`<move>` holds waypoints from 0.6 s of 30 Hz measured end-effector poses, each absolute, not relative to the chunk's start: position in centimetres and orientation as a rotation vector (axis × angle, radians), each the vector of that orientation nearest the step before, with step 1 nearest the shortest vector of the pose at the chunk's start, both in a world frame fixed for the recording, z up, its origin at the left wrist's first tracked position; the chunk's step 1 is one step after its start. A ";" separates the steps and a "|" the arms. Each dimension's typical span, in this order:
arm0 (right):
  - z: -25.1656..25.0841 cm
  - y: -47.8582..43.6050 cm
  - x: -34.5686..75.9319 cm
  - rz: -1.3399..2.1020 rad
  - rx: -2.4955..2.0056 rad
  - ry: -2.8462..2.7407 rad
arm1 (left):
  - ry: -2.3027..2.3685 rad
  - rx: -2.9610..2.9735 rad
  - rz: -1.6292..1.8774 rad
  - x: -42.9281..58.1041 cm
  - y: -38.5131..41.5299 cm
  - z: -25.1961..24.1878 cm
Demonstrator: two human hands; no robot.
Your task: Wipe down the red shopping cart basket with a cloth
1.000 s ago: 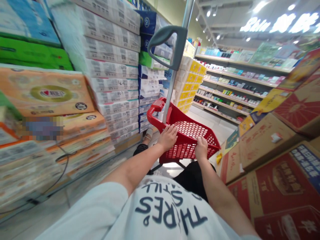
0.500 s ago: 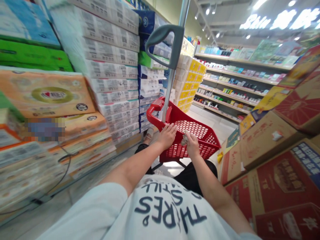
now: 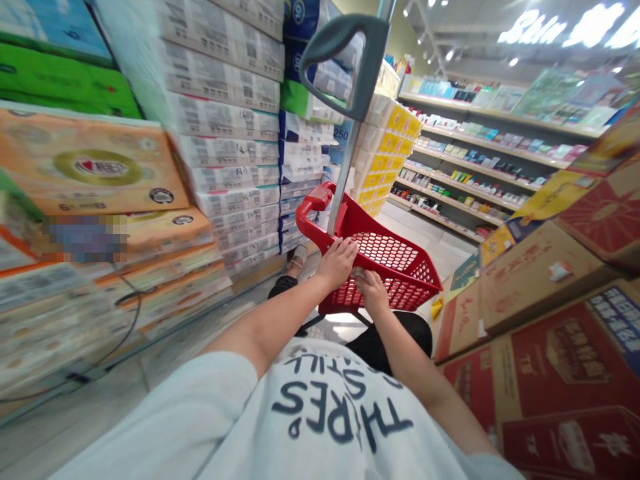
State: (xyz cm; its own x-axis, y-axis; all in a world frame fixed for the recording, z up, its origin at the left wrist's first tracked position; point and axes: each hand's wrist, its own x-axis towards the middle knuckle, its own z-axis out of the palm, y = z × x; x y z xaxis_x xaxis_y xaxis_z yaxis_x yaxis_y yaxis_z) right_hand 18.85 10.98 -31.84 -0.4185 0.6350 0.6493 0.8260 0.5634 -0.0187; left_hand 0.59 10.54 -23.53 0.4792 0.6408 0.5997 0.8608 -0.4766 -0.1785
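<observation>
A red basket (image 3: 400, 257) with perforated sides stands in front of me, tilted in view. My left hand (image 3: 339, 264) grips its near rim, close to the rounded red handle end (image 3: 311, 212), fingers bent over the edge. Just right of it, my right hand (image 3: 373, 291) pinches a small crumpled greyish-beige thing (image 3: 358, 273) against the basket's near side; what it is, I cannot make out. The part of the basket's inside that shows holds nothing I can see. A metal pole (image 3: 345, 175) with a grey loop handle (image 3: 367, 70) rises beside the basket.
Stacked tissue packs (image 3: 117, 160) and wrapped bundles (image 3: 230, 117) line the left. Cardboard boxes (image 3: 540, 280) crowd the right. Behind the basket stand yellow-and-white packs (image 3: 387, 150) and stocked shelves (image 3: 480, 160). A black cable (image 3: 135, 327) hangs at the left.
My right hand has moved left along the basket's near side, closer to my left hand, with the crumpled thing. My left hand stays on the rim. The view has shifted slightly.
</observation>
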 end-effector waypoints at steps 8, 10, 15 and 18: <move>-31.0 10.5 17.6 -0.311 -1.159 -2.356 | -1.240 -2.287 -0.627 0.5 10.4 -23.3; -31.1 10.3 17.3 -0.286 -1.201 -2.437 | -1.227 -2.295 -0.638 0.4 10.5 -23.5; -30.8 10.2 16.8 -0.311 -1.180 -2.459 | -1.195 -2.304 -0.627 0.0 10.9 -23.8; -30.7 10.5 16.6 -0.342 -1.225 -2.468 | -1.166 -2.308 -0.619 -0.3 11.3 -23.9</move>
